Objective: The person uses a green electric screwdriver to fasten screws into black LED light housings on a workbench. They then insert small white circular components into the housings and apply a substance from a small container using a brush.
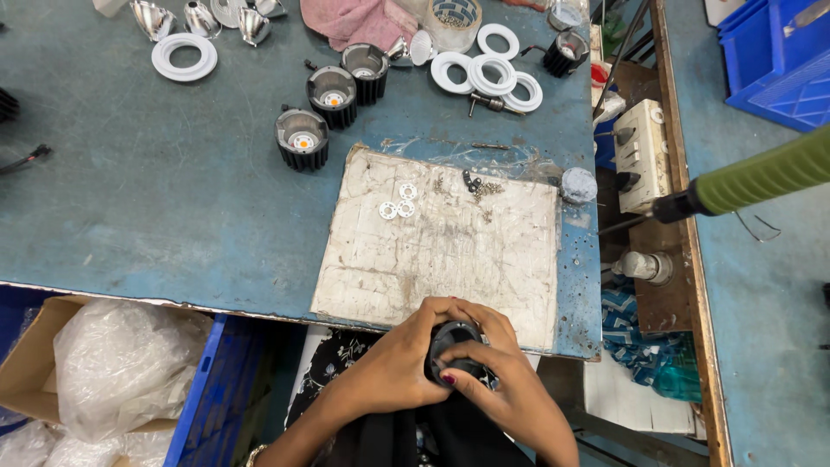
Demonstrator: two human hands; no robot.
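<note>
Both hands closed around one black finned housing (456, 346), held just below the near edge of the white work mat (441, 251), off the desk (156, 199). Left hand (393, 367) wraps its left side; right hand (510, 385) covers the right, fingers (462, 356) across the front. Three more black housings (333, 108) stand beyond the mat's far left corner
</note>
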